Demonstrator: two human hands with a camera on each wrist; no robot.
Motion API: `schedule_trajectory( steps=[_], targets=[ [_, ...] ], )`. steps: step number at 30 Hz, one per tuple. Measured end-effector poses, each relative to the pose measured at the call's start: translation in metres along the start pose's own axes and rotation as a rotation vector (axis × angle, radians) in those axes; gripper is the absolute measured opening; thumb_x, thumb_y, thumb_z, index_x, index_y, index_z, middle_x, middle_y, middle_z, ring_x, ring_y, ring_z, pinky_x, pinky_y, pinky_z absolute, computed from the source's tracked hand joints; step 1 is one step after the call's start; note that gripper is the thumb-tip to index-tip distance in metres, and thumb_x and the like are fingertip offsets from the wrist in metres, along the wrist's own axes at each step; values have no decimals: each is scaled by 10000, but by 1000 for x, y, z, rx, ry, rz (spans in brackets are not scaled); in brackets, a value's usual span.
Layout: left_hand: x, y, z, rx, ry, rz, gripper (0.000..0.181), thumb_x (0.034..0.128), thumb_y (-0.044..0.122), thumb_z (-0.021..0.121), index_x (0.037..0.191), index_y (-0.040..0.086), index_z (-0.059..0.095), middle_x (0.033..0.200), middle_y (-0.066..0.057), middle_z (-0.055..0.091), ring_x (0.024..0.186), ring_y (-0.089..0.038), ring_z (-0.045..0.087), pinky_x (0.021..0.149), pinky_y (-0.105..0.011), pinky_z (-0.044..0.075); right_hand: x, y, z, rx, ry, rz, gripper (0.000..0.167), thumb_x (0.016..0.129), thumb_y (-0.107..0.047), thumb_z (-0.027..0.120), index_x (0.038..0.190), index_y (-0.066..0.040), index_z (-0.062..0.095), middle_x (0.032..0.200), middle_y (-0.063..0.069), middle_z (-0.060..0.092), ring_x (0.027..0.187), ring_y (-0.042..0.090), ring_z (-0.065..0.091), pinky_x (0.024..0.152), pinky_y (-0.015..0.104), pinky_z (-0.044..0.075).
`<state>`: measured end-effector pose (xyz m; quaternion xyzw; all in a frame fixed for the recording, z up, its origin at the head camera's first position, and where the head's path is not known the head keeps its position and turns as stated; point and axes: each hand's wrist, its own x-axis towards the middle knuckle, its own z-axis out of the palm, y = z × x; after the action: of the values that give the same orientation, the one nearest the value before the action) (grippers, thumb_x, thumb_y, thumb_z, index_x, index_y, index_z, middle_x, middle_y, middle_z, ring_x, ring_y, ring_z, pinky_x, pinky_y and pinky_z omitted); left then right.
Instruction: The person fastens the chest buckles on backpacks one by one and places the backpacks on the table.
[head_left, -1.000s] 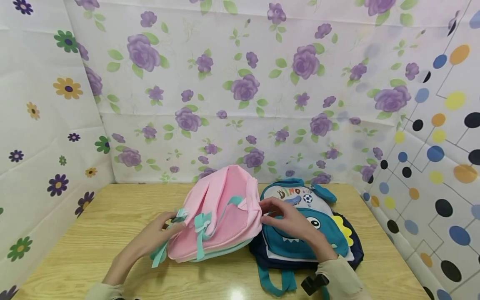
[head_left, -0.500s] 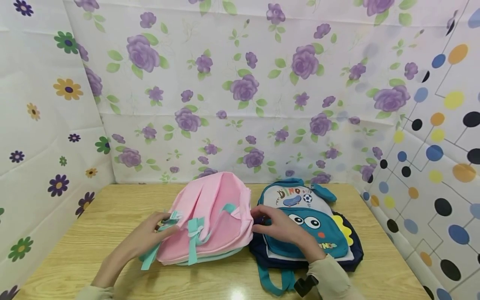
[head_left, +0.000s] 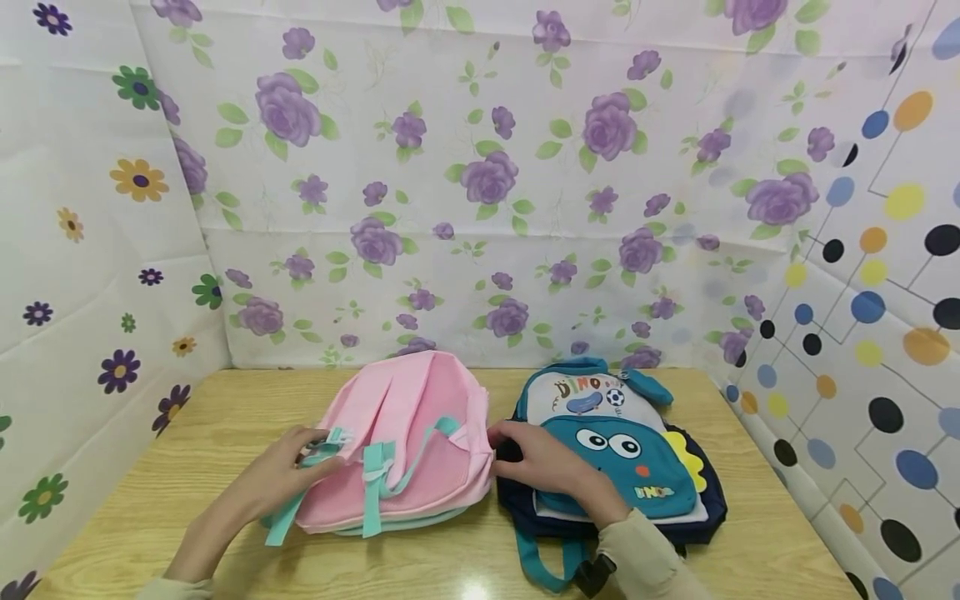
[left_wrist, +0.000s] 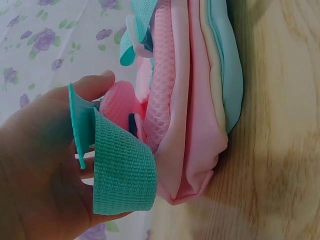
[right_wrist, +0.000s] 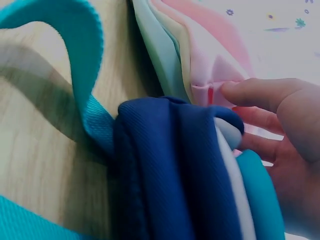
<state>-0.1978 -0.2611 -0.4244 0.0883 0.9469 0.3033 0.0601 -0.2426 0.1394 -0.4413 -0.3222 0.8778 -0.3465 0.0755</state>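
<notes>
A pink backpack (head_left: pixel 452 400) lies on the table with its shoulder straps and mesh back facing up. My left hand (head_left: pixel 273 473) grips its left side at the mint strap (left_wrist: pixel 125 165), which loops in front of the fingers in the left wrist view. With thumb and fingers, my right hand (head_left: pixel 546 460) pinches the pink backpack's right side edge; the right wrist view shows the thumb on the pink cloth (right_wrist: pixel 210 65). Directly to the right lies a teal and navy dinosaur backpack (head_left: pixel 660 471), front up, partly covered by my right hand and forearm.
Both backpacks lie on a wood-grain table (head_left: pixel 187 500). A teal strap (head_left: pixel 534 562) of the dinosaur backpack trails toward the near edge. Patterned cloth (head_left: pixel 480 275) with purple flowers closes off the back, and a dotted sheet (head_left: pixel 862 400) stands at the right.
The pink backpack has moved left and a little lower, away from the dinosaur backpack, and lies flatter. Both hands have travelled left with it. More of the dinosaur's face shows.
</notes>
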Motion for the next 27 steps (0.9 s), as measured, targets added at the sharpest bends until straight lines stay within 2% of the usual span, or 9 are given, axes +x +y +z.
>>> schedule_trajectory(
  steps=[7,11,15,20,24,27],
  targets=[
    [-4,-3,-6,35,2,6,793,930,586,594,1443,-5,462,1445,-248,453,1209,-448,556,948,-587,484,8,-6,8,-154,-4,-50,294,929,-282,693,1205,-183,668,1113,-78,697,1084,119,633,990,349,496],
    [-6,-7,-7,60,12,11,785,928,578,602,1428,-13,476,1407,-245,477,1202,-461,556,940,-601,484,12,-9,14,-225,5,-62,262,919,-295,704,1156,-184,684,1075,-91,702,1063,112,624,1075,421,422],
    [-7,-10,-8,92,27,10,774,921,579,611,1410,-10,497,1390,-246,487,1189,-458,563,925,-605,486,17,-9,21,-242,-4,-45,245,913,-298,715,1126,-181,684,1044,-91,699,1037,116,631,1163,552,305],
    [-9,-13,-10,108,41,15,767,913,579,624,1391,-10,518,1394,-266,478,1192,-479,556,919,-618,480,21,-11,28,-234,-17,-19,234,909,-294,720,1119,-195,682,1032,-107,693,1058,106,630,1188,574,248],
    [-10,-15,-12,109,43,17,749,915,571,626,1382,-6,528,1392,-259,477,1193,-475,557,913,-615,482,23,-13,31,-230,-18,-31,222,911,-291,719,1113,-206,685,1021,-117,701,1048,85,641,1191,566,248],
    [-10,-16,-13,113,46,20,734,918,568,625,1378,3,535,1383,-244,485,1186,-458,564,909,-606,486,23,-15,30,-250,-29,-26,232,917,-314,711,1120,-206,685,1035,-103,705,1038,86,639,1156,481,344]
  ],
)
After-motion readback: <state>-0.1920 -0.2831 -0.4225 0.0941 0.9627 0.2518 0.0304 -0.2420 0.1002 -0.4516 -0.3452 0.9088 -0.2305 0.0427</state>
